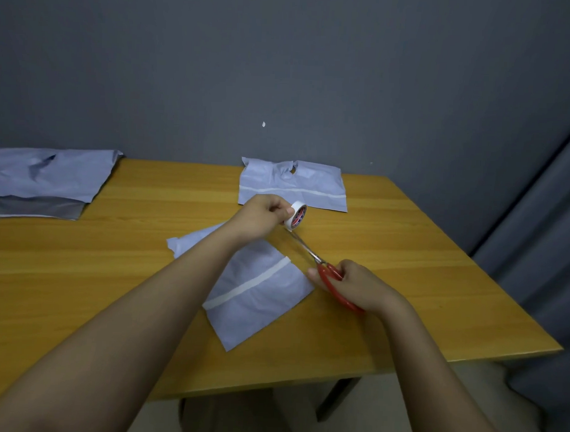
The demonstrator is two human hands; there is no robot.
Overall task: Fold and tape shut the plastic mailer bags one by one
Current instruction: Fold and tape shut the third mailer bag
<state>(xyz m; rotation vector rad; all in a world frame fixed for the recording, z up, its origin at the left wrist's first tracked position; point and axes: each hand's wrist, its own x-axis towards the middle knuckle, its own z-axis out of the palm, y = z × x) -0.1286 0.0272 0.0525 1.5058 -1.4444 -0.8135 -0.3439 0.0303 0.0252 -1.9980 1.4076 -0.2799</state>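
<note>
A folded pale blue mailer bag [256, 292] lies in the middle of the wooden table [405, 239], a white strip running across it. Above its far end my left hand [261, 215] grips a white tape roll [296, 215]. A stretch of clear tape runs from the roll down toward my right hand [355, 284]. That hand holds red-handled scissors [331, 275], whose blades point up at the tape just below the roll.
Another folded mailer bag [294, 187] with a white strip lies at the table's far edge. A pile of flat unfolded bags [42, 181] covers the far left corner. A grey wall stands behind, and a grey curtain [540, 257] hangs on the right.
</note>
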